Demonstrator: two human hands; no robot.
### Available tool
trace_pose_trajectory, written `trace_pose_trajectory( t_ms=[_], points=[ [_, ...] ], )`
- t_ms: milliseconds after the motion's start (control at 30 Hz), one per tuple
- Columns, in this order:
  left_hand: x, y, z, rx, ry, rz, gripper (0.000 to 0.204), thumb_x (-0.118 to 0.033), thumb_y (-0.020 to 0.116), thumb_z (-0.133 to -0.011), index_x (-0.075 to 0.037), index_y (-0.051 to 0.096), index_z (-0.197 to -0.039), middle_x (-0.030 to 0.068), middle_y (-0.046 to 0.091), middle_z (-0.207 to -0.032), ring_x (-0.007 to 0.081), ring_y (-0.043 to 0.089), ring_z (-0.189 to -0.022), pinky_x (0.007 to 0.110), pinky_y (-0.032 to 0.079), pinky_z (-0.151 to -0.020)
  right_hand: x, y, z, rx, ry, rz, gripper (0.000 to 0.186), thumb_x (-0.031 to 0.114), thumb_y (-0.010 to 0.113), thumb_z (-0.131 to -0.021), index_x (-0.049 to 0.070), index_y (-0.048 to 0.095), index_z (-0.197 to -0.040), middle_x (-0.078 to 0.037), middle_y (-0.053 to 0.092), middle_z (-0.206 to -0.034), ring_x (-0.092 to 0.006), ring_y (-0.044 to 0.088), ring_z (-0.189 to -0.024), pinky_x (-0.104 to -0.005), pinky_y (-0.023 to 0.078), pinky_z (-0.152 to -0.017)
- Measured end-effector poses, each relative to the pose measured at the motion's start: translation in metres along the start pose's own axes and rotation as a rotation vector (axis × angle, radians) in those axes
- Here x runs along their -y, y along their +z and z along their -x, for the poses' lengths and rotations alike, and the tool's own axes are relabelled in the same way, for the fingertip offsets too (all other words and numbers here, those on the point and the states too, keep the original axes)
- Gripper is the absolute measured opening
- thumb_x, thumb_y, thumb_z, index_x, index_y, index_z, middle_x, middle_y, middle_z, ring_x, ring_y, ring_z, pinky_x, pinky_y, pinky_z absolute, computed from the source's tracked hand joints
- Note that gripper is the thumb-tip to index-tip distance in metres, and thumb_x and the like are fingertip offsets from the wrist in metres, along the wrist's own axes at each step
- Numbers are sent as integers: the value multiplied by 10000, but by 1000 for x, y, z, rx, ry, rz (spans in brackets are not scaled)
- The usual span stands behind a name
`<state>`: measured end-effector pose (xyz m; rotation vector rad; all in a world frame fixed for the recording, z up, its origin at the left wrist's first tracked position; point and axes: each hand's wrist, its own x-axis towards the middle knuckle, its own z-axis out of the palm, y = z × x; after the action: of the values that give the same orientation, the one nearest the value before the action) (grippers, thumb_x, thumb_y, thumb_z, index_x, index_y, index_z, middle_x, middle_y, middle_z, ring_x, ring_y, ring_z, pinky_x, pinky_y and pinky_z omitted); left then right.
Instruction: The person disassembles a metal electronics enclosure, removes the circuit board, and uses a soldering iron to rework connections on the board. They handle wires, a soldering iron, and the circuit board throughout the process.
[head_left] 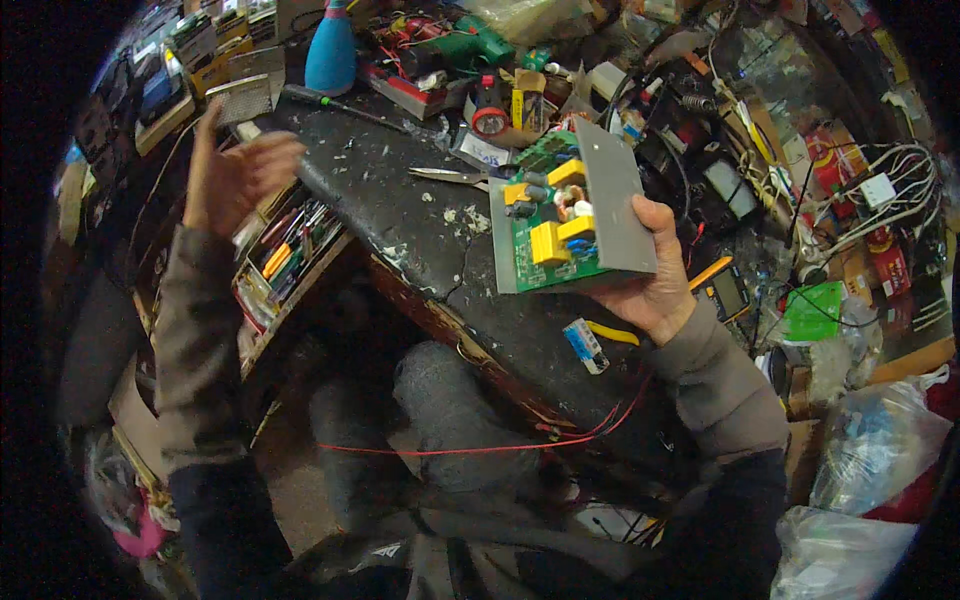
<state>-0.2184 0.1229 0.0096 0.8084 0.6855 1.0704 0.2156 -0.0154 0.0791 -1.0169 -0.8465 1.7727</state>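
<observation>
A green circuit board (525, 240) with yellow block components, coils and grey metal side plates is held up over the dark bench. My right hand (660, 265) grips it from the right, the thumb on the outer plate and the other fingers underneath, partly hidden. Away to the left, my left hand (245, 175) is raised above the bench's edge, fingers stretched out and nothing in it. Below it an open drawer (290, 265) holds pens and small tools. Scissors (450, 176) lie behind the circuit board. In front of it lie a small blue-and-white box (585, 346) and a yellow handle (613, 333).
A blue spray bottle (331, 55) and a long black screwdriver (345, 108) are at the back left. Cables, a red flashlight (490, 108) and a multimeter (728, 290) crowd the back and right. A red wire (450, 451) hangs across my lap; plastic bags (875, 440) sit at the right.
</observation>
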Motion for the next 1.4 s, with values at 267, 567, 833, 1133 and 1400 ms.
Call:
trace_pose_trajectory(
  t_ms=[267, 567, 833, 1133, 1400],
  points=[
    [105, 141, 62, 329, 330, -494, 863, -193, 814, -764, -5, 316, -1443, 200, 439, -1399, 283, 465, -1280, 430, 403, -1065, -2, -2, 3, 171, 7, -154, 756, 602, 428, -896, 126, 348, -1478, -155, 419, -1467, -358, 448, -1309, -599, 337, -1075],
    [68, 170, 57, 430, 987, -1370, 1222, -72, 870, -489, -1, 177, -1493, 238, 256, -1494, 412, 306, -1372, 435, 315, -1136, 8, -42, -15, 273, 182, -35, 535, 377, 472, -913, 23, 537, -1309, -146, 639, -1217, -255, 655, -1055, -417, 523, -946],
    [77, 171, 82, 690, 794, -1156, 1229, -202, 850, -562, 65, 85, -1486, 279, 244, -1506, 432, 258, -1405, 451, 227, -1164, -10, -34, -51, 187, 591, 369, 471, 391, 597, -860, 45, 637, -1177, -101, 693, -1050, -179, 667, -881, -331, 532, -820],
    [135, 140, 76, 417, 741, -908, 1447, -377, 967, -474, -19, 29, -1517, 226, 250, -1510, 337, 257, -1415, 449, 207, -1160, -14, 0, -74, 293, 723, 175, 558, 437, 596, -843, 52, 603, -1247, -155, 669, -1156, -262, 682, -978, -451, 528, -920],
    [142, 157, 63, 124, 463, -672, 1178, -185, 906, -499, 55, 213, -1421, 173, 371, -1378, 252, 446, -1253, 378, 359, -1087, 112, -15, -71, 95, 381, 1107, 996, 768, 442, -846, -148, 482, -1237, -303, 652, -978, -287, 703, -814, -376, 599, -659]
  ],
)
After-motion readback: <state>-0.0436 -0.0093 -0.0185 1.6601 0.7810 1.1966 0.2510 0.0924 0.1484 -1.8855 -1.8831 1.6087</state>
